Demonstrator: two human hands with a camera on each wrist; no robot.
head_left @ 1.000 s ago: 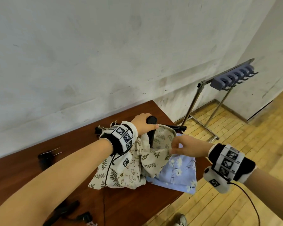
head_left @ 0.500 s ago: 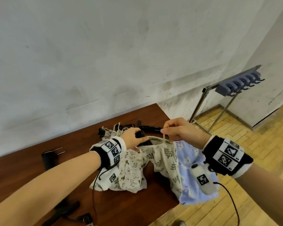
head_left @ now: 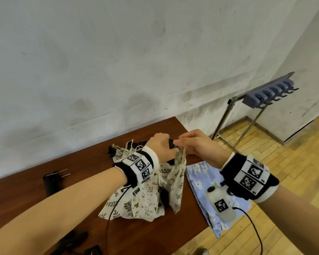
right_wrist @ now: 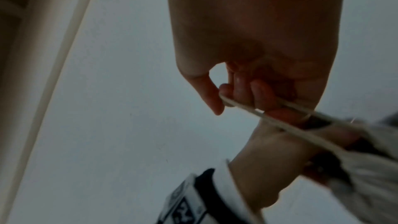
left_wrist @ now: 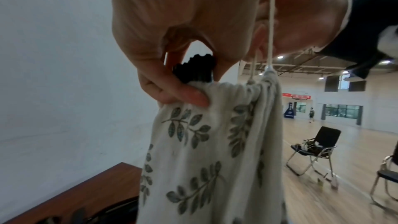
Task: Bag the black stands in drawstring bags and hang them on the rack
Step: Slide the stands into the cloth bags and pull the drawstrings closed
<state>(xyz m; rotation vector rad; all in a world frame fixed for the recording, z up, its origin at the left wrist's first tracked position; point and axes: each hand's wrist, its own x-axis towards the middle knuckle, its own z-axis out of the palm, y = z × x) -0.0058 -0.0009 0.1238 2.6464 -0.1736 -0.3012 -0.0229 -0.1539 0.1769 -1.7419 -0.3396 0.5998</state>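
The left hand grips the black stand at the leaf-print bag's mouth. The right hand pinches the drawstring, now pulled taut; the mouth, open a second ago, has gathered above the desk. Hanging on the rack likely follows.

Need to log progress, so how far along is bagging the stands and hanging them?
Done: one black stand sits in the leaf-print bag. In hand: the left hand grips its neck while the right hand pulls the drawstring. Left: the rack holds nothing; other bags and stands remain on the table.
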